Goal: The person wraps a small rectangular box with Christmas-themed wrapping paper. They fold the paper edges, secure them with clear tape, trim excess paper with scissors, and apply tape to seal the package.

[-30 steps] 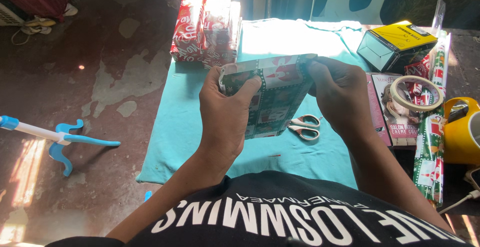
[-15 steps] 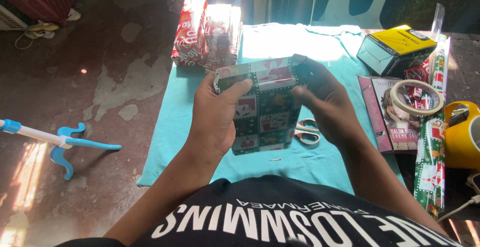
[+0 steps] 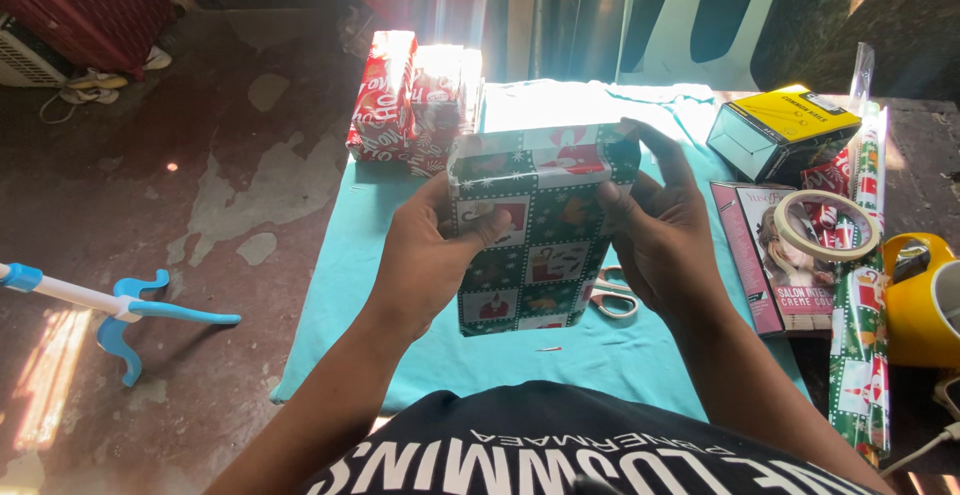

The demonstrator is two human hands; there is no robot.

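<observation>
Wrapping looks nearly done: green festive-paper-covered box (image 3: 535, 230), held upright above the bench's middle, left hand (image 3: 435, 255) and right hand (image 3: 655, 230) clasping its sides; top flaps seemingly unsealed.

Both your forearms reach forward from the bottom of the view and converge in front of your chest, wrists bent slightly inward. Your left hand (image 3: 425, 260) is raised with its back toward you, the thumb stretched out to the right and pressed flat, the other fingers wrapped around the far side and hidden. Your right hand (image 3: 655, 230) mirrors it from the other side, its back also toward you, fingers (image 3: 650, 150) extended upward and curled over the top edge, thumb pressing inward. Both hands are closed in a firm grip, held level with each other, well apart.
</observation>
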